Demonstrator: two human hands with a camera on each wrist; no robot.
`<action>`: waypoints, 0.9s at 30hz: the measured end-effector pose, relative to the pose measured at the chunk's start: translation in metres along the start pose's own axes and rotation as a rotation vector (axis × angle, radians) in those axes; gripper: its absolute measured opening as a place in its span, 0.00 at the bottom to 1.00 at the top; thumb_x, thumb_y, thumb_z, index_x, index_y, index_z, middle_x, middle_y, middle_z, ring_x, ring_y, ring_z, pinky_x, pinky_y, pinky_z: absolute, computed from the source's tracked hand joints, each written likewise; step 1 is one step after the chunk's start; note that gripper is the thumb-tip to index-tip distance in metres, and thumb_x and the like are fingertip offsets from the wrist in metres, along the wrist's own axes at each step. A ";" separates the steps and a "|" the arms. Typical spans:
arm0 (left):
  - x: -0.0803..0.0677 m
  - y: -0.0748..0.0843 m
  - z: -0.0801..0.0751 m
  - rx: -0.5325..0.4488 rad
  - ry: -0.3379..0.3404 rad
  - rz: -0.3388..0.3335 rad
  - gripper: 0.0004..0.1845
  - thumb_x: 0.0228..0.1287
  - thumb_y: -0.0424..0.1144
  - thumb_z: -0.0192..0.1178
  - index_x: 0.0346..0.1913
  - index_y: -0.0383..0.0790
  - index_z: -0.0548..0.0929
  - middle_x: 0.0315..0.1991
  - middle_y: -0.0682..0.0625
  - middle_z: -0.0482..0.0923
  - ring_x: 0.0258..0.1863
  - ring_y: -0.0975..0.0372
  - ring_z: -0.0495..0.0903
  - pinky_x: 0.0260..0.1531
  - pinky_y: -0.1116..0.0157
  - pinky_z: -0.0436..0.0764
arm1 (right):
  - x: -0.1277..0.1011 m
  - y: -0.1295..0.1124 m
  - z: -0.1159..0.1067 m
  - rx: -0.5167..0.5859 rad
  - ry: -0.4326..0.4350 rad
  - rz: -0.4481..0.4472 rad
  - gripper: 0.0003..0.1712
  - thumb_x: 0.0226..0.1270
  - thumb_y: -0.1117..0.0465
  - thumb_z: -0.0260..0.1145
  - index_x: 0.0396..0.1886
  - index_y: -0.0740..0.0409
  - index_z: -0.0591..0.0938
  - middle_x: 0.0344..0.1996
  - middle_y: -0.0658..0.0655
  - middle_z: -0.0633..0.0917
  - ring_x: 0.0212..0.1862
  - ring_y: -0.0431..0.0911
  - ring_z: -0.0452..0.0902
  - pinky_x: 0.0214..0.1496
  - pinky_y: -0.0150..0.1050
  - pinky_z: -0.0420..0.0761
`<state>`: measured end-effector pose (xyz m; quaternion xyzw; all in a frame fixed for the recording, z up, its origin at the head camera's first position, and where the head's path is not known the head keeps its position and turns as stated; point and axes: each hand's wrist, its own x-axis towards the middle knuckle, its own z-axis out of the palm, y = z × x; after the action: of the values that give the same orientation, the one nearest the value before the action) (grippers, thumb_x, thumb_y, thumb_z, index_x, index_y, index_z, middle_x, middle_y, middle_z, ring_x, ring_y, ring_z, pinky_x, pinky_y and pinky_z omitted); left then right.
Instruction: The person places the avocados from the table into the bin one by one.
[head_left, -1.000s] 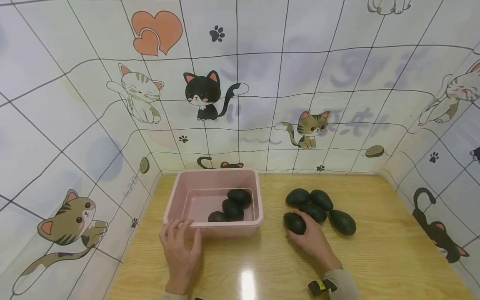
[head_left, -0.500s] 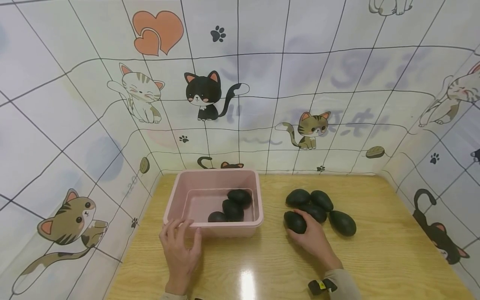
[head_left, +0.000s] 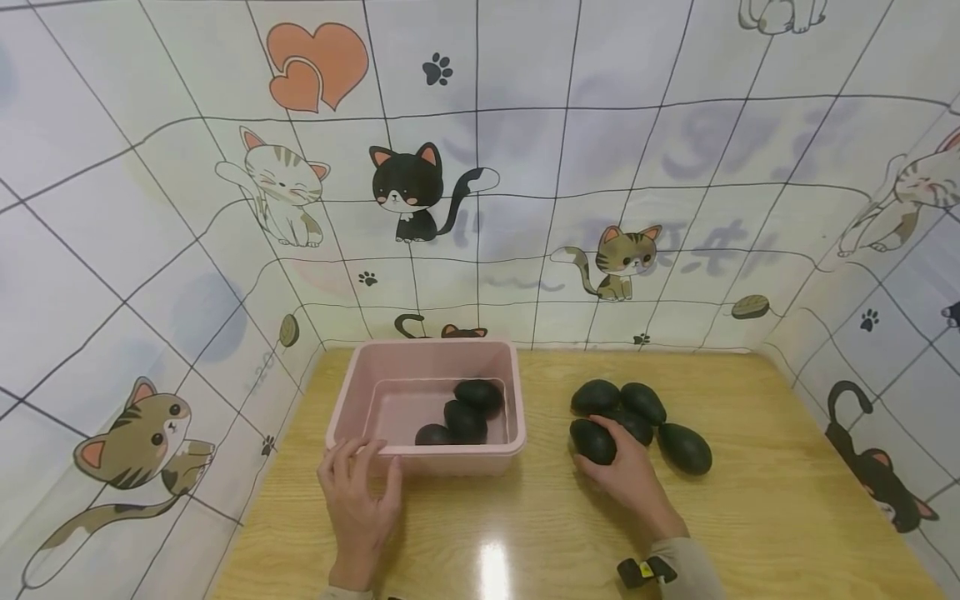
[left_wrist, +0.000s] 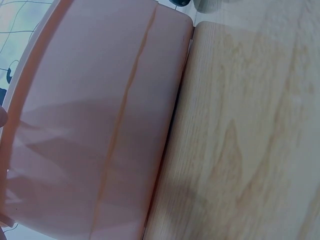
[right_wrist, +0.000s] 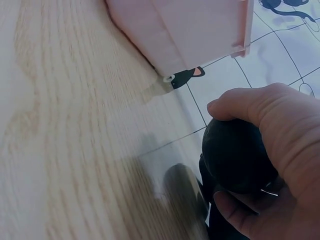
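My right hand (head_left: 630, 479) holds a dark green avocado (head_left: 593, 442) between thumb and fingers, just in front of the other avocados on the table. In the right wrist view the thumb lies over one side of that avocado (right_wrist: 235, 155) and fingers curl under the other. My left hand (head_left: 358, 500) rests its fingers on the near left rim of a pink plastic box (head_left: 427, 450), with the thumb extended by its front wall. Three avocados (head_left: 467, 421) lie inside the box, toward its right side. The left wrist view shows mostly the box's outer wall (left_wrist: 85, 110).
Several more avocados (head_left: 685, 447) lie in a loose group right of the box, one partly hidden behind the held one. The wooden table (head_left: 480, 517) meets a wall (head_left: 517, 275) printed with cats and grid lines at the back and sides.
My right hand has shifted slightly up and to the right with the avocado, which covers more of the one behind it. The left hand and the box stay in place.
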<state>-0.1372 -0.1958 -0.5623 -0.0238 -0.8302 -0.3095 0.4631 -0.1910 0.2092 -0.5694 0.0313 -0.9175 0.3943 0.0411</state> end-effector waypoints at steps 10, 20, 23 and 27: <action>0.002 0.002 0.001 -0.024 0.022 0.005 0.16 0.59 0.44 0.68 0.47 0.39 0.88 0.51 0.36 0.83 0.60 0.38 0.72 0.71 0.43 0.61 | 0.000 -0.006 -0.003 0.016 0.004 0.019 0.43 0.65 0.50 0.78 0.77 0.51 0.72 0.72 0.67 0.77 0.70 0.67 0.76 0.68 0.67 0.77; 0.001 0.001 0.001 -0.017 0.011 -0.002 0.16 0.59 0.44 0.67 0.47 0.39 0.88 0.51 0.38 0.83 0.60 0.38 0.72 0.69 0.42 0.62 | 0.003 -0.012 -0.005 -0.009 0.016 -0.030 0.42 0.65 0.53 0.78 0.76 0.54 0.73 0.72 0.69 0.78 0.70 0.69 0.77 0.66 0.68 0.78; 0.001 0.002 0.001 -0.011 0.002 -0.005 0.16 0.60 0.44 0.67 0.47 0.39 0.87 0.51 0.38 0.82 0.60 0.39 0.71 0.71 0.42 0.62 | 0.004 -0.013 -0.006 -0.008 0.016 -0.033 0.42 0.65 0.53 0.78 0.76 0.54 0.73 0.72 0.69 0.77 0.70 0.69 0.76 0.66 0.69 0.78; 0.000 0.002 0.000 -0.010 -0.005 -0.010 0.16 0.60 0.44 0.67 0.47 0.38 0.87 0.51 0.37 0.82 0.60 0.38 0.71 0.71 0.42 0.61 | 0.006 -0.014 -0.007 -0.004 0.021 -0.037 0.42 0.64 0.55 0.78 0.76 0.53 0.73 0.72 0.69 0.78 0.69 0.69 0.77 0.65 0.69 0.78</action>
<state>-0.1368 -0.1941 -0.5612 -0.0229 -0.8300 -0.3156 0.4593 -0.1959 0.2046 -0.5539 0.0437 -0.9172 0.3918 0.0581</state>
